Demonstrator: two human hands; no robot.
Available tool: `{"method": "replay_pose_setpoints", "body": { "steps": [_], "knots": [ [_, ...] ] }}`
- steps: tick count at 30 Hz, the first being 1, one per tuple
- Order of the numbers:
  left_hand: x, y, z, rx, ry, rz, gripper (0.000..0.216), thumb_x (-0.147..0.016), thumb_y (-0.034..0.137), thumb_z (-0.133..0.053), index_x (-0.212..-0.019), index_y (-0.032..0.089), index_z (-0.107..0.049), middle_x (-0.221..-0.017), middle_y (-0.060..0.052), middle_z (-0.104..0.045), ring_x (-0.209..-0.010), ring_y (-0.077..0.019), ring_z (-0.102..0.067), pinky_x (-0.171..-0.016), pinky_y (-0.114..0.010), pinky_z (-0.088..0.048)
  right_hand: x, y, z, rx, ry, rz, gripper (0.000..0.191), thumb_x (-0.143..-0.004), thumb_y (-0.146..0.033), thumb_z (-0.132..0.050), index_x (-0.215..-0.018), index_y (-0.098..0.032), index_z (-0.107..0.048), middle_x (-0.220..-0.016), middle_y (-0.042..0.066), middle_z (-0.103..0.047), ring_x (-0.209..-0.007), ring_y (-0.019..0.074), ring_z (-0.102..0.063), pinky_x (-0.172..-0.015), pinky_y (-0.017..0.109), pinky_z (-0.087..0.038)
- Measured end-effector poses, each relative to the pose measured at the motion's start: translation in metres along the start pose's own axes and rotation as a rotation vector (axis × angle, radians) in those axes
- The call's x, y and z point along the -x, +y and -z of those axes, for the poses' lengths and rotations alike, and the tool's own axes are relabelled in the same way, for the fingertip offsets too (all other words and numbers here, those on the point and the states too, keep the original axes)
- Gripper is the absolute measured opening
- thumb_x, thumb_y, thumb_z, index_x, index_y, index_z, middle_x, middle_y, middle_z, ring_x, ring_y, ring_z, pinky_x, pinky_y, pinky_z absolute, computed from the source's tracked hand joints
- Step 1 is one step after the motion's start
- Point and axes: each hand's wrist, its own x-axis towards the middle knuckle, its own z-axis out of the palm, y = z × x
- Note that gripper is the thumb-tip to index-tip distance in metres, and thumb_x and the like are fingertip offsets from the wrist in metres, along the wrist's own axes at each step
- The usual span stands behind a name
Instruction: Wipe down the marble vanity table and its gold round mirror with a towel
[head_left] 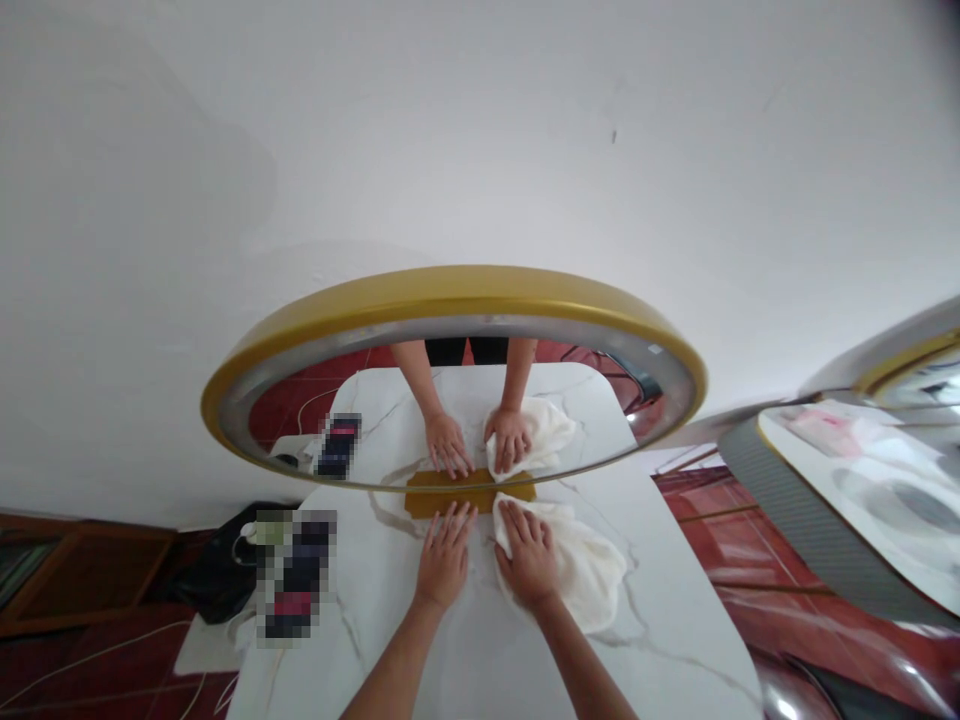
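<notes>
My left hand (444,552) lies with outstretched fingers at the near edge of the mirror's gold base (463,502), its fingertips at the base or just beside it. On a white cloth (589,570) to the right, my right hand (531,552) presses down with its fingers spread forward over the cloth. The cloth is bunched and reaches out to the right across the marble-patterned table (645,640); its far corner touches the base. Above both hands stands an oval mirror (480,420) in a gold frame (457,285), reflecting my hands, the cloth and the tabletop.
A blurred-out dark object (304,570) lies at the table's left edge. Beyond it are a black bag (217,570) and white cables. A second white table (862,480) with another gold-framed mirror (919,360) stands at right. Behind rises a white wall (480,140).
</notes>
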Motion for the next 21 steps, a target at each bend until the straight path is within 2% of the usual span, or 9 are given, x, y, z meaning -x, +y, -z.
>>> {"method": "replay_pose_setpoints", "body": {
  "steps": [4,7,14,18,21],
  "knots": [
    [-0.023,0.038,-0.010,0.099,0.016,0.026,0.066,-0.081,0.010,-0.038,-0.143,0.025,-0.022,-0.146,0.002,-0.033,-0.135,-0.0190,-0.026,-0.111,-0.041,-0.025,0.003,0.011,0.004,-0.022,-0.003,0.069,0.064,-0.083,-0.035,-0.046,-0.143,-0.027,-0.024,-0.145,0.001,-0.033,-0.124,0.0258,-0.037,-0.101,0.043,-0.024],
    [-0.029,0.053,-0.018,0.151,0.023,0.070,0.065,-0.081,0.012,-0.040,-0.143,0.025,-0.023,-0.146,0.002,-0.033,-0.136,-0.0196,-0.025,-0.111,-0.041,-0.024,0.007,0.025,0.007,-0.020,0.012,0.074,0.065,-0.083,-0.038,-0.045,-0.143,-0.028,-0.020,-0.146,0.000,-0.030,-0.125,0.0260,-0.036,-0.101,0.043,-0.025],
    [-0.026,0.055,-0.024,0.191,-0.003,0.113,0.065,-0.082,0.011,-0.038,-0.143,0.025,-0.022,-0.146,0.003,-0.033,-0.137,-0.0190,-0.022,-0.114,-0.042,-0.018,0.007,0.044,0.010,-0.017,0.020,0.089,0.072,-0.079,-0.031,-0.047,-0.145,-0.027,-0.015,-0.148,0.000,-0.024,-0.127,0.0277,-0.032,-0.100,0.044,-0.026],
    [-0.027,0.055,-0.023,0.193,-0.005,0.123,0.064,-0.082,0.011,-0.039,-0.142,0.025,-0.023,-0.146,0.002,-0.034,-0.136,-0.0195,-0.024,-0.114,-0.043,-0.020,-0.007,0.050,0.013,-0.047,0.006,0.107,0.073,-0.079,-0.032,-0.048,-0.144,-0.028,-0.016,-0.148,-0.001,-0.026,-0.127,0.0270,-0.033,-0.101,0.043,-0.025],
    [-0.027,0.056,-0.022,0.197,-0.006,0.124,0.064,-0.081,0.011,-0.040,-0.142,0.025,-0.024,-0.145,0.002,-0.035,-0.136,-0.0201,-0.025,-0.113,-0.044,-0.022,-0.021,0.057,0.014,-0.067,-0.024,0.093,0.068,-0.080,-0.034,-0.047,-0.143,-0.027,-0.023,-0.145,0.001,-0.033,-0.126,0.0270,-0.033,-0.102,0.044,-0.023]
  ]
}}
